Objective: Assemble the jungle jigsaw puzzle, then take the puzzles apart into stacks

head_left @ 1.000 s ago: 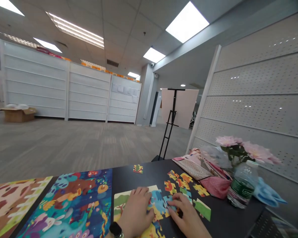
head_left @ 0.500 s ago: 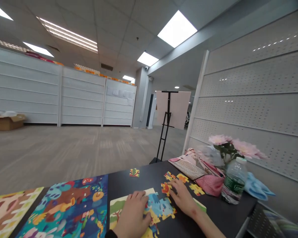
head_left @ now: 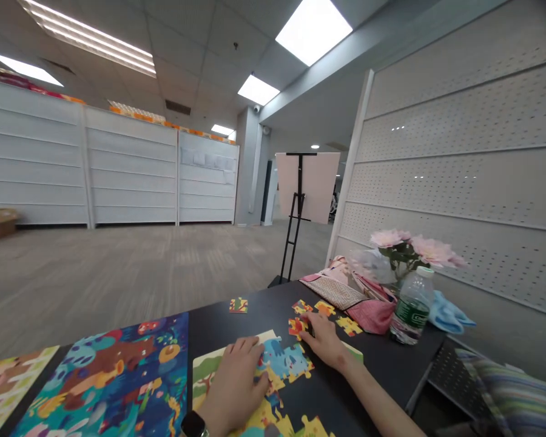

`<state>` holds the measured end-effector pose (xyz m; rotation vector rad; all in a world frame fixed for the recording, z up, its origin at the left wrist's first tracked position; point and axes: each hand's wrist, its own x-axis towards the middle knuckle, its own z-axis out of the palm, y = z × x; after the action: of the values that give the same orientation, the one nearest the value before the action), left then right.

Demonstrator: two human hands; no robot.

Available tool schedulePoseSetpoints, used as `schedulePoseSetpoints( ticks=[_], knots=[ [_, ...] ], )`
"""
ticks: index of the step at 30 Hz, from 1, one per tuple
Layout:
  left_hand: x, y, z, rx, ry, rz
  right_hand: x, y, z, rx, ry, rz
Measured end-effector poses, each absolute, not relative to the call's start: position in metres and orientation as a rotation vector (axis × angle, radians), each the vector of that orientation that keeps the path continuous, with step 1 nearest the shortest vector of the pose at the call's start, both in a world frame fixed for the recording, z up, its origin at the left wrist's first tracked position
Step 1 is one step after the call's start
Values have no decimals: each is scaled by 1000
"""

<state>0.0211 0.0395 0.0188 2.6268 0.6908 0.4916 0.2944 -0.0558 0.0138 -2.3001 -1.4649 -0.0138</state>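
Note:
My left hand point(head_left: 239, 379) lies flat with its fingers stretched over the partly joined jigsaw puzzle point(head_left: 284, 359), whose blue animal shows beside the fingertips. Part of the puzzle is hidden under this hand. To its right, my right hand point(head_left: 325, 341) has thumb and fingers at the edge of a red-orange puzzle piece point(head_left: 295, 328), which rests on the dark table. Close beyond that hand lie loose yellow-orange pieces point(head_left: 348, 326). A single green and red piece point(head_left: 239, 305) sits apart near the far edge.
Finished-looking picture puzzles point(head_left: 113, 376) cover the table's left. At the right stand a water bottle point(head_left: 412, 306), pink flowers point(head_left: 432, 250), a pink patterned bag point(head_left: 373, 312) and a blue cloth point(head_left: 450, 312). An easel point(head_left: 295, 230) stands beyond the table; a perforated panel point(head_left: 459, 152) rises at right.
The camera view has shifted, so more of the puzzle's near edge shows. Both hands keep about the same places: left on the puzzle, right at the red-orange piece.

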Motion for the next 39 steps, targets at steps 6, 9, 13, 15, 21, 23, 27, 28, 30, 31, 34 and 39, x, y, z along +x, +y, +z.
schedulePoseSetpoints(
  ticks=[6,9,13,15,21,23,27,28,30,31,34,39],
  knots=[
    [21,39,21,2652,689,470,298,-63,15,-2274,-1360,-25],
    [21,38,23,2651,689,464,302,-63,16,-2220,-1297,16],
    [20,38,22,2657,684,465,302,-61,20,-2037,-1274,74],
    [20,38,20,2659,687,468,298,-65,24,-1924,-1284,112],
    [21,40,18,2641,664,518,264,-110,23,-1719,-1336,301],
    [22,41,19,2635,660,520,255,-126,17,-1674,-1306,427],
    [21,41,18,2637,655,516,247,-138,9,-1643,-1221,583],
    [21,41,18,2639,656,512,247,-138,10,-1650,-1221,602],
    [21,41,19,2645,658,504,245,-137,12,-1661,-1226,621],
    [20,41,19,2648,659,498,244,-137,14,-1668,-1229,613],
    [20,41,22,2655,663,466,242,-138,21,-1701,-1244,534],
    [19,40,22,2664,665,466,241,-140,23,-1744,-1233,484]
  ],
)
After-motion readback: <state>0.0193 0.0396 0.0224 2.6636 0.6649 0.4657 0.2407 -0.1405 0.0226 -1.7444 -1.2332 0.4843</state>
